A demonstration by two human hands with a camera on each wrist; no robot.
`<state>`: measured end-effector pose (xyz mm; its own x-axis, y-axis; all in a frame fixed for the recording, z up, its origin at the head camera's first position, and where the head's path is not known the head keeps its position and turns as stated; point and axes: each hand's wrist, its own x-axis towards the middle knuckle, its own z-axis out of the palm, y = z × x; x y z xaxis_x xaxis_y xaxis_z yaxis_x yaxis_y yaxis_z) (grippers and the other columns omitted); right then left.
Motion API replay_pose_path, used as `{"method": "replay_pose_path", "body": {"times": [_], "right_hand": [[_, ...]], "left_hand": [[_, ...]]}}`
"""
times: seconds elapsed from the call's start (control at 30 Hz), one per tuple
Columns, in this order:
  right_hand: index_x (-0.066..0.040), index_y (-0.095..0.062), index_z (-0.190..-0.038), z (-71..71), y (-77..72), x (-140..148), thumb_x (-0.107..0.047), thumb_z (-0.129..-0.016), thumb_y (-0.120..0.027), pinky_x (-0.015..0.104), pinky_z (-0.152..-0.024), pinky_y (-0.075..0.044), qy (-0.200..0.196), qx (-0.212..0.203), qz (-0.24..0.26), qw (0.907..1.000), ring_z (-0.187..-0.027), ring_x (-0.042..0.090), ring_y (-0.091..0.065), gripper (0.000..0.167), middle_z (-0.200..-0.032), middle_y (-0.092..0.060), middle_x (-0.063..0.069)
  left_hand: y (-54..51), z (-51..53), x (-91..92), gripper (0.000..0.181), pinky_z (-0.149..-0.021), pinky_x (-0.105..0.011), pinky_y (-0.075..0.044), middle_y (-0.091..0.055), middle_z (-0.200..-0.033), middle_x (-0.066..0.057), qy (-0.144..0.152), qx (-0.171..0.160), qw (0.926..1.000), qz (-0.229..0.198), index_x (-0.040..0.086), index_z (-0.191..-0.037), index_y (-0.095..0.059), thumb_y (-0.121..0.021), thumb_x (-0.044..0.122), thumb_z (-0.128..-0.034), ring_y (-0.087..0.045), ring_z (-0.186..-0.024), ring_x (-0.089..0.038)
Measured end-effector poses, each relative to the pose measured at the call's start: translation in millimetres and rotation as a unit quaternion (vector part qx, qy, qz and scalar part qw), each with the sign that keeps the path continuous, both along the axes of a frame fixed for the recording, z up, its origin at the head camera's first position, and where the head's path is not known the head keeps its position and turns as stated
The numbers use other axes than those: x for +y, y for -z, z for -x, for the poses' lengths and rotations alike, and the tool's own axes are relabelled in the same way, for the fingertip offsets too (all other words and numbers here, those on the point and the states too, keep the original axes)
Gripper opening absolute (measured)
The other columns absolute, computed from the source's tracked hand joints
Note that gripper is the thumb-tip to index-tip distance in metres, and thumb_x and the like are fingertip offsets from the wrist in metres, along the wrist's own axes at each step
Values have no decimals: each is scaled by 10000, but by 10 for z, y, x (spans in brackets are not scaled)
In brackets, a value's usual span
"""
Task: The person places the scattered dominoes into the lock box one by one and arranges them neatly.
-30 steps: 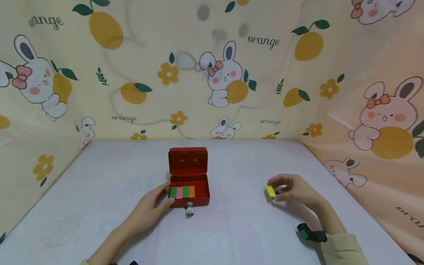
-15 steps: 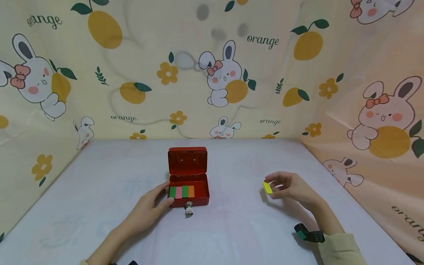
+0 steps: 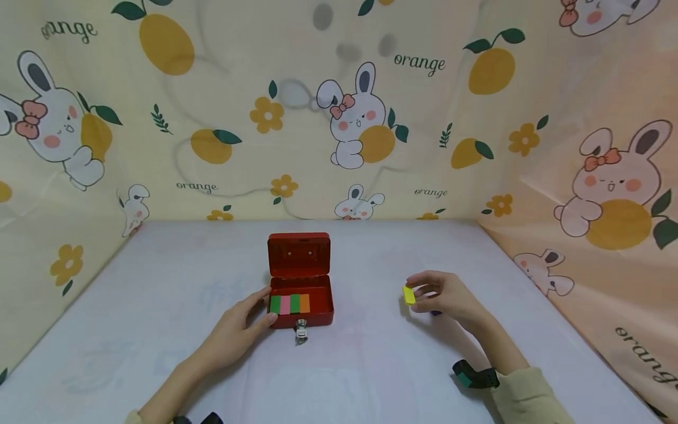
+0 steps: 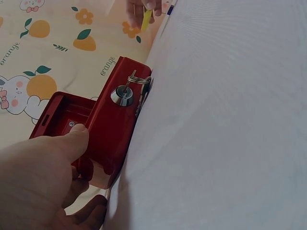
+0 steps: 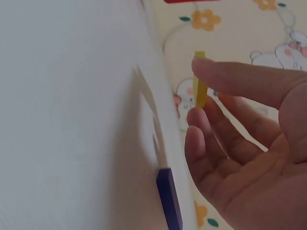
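Note:
A small red metal cash box stands on the table with its lid raised. Several coloured blocks, green, pink and orange, lie side by side in its left part. My left hand grips the box's left side, the thumb at the front corner; in the left wrist view its thumb presses the red rim. Off to the right, my right hand pinches a yellow block by its ends, raised above the table. Below that hand lies a dark blue block, mostly hidden in the head view.
Keys hang from the lock on the box's front. The white table stretches between the box and the right hand. A printed cloth with rabbits and oranges rises behind the table and along both sides.
My right hand has lifted the yellow block and carried it left, toward the box, away from the dark blue block. The left hand stays at the box.

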<state>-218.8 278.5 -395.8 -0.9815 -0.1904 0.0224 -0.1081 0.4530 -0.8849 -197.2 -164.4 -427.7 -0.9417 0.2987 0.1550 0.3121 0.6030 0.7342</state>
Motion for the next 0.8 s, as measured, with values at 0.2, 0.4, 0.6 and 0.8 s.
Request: {"method": "replay_pose_path", "body": {"times": [0.2, 0.4, 0.6, 0.8], "right_hand": [[-49, -638, -1175, -24, -41, -142, -105, -708, -843, 291, -788, -531, 166, -21, 114, 9998, -1019, 287, -581, 513, -1152, -639, 102], [-36, -631, -1189, -26, -81, -268, -102, -719, -836, 289, -807, -511, 267, 58, 29, 9996, -1032, 284, -584, 517, -1149, -646, 94], [-76, -663, -1133, 21, -117, -387, -92, -710, -842, 312, -795, -522, 294, 212, -254, 9990, -995, 252, -591, 460, -1109, -658, 58], [-116, -677, -1106, 54, -134, -509, -96, -696, -851, 346, -817, -510, 339, 198, -443, 9982, -1017, 257, -577, 446, -1083, -661, 17]], "left_hand": [[7, -10, -7, 705, -1066, -537, -312, -388, -1484, -90, 5, -83, 10000, -2, 189, -1490, -345, -615, 470, -903, -309, -1377, -316], [5, 7, -19, 694, -1074, -530, -303, -392, -1481, -88, 103, 49, 9999, -45, 170, -1489, -345, -611, 450, -913, -314, -1375, -311], [-6, 26, -11, 676, -1080, -532, -292, -398, -1478, -82, 119, 137, 9998, -93, 173, -1490, -346, -612, 425, -922, -314, -1375, -304], [-3, 15, -6, 688, -1072, -534, -304, -400, -1478, -79, 54, 39, 10000, -48, 181, -1492, -343, -617, 434, -914, -312, -1378, -304]]}}
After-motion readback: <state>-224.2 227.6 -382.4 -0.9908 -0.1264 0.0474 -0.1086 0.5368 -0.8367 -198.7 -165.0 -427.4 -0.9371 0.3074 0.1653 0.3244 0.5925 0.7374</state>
